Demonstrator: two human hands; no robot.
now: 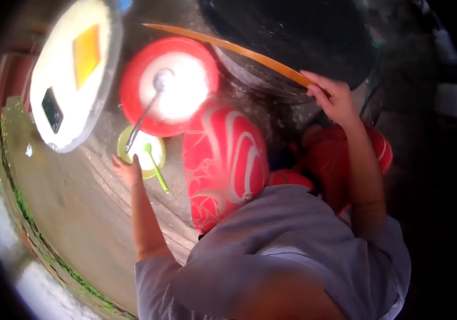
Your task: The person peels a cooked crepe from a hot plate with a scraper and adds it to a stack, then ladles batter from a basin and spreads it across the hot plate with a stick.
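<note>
A long thin orange-brown strip point(239, 51) is held at one end in my right hand point(334, 97), fingers closed on it. The strip reaches left over the edge of a large dark round surface point(292, 37). My left hand point(127, 169) is at the near left edge of a small green bowl point(159, 168), its fingers spread; whether they touch the rim is unclear. A green spoon point(156, 169) leans in that bowl. Beyond it, a red basin point(132, 96) holds white contents and a metal ladle point(145, 114), whose handle extends over the green bowl.
At the upper left, a pale round tray point(68, 53) bears a yellow-orange rectangular item point(86, 56) and a dark phone point(52, 110). My knees in red patterned trousers point(228, 154) are close beside the basin. A strip of grass point(41, 229) borders the paved ground.
</note>
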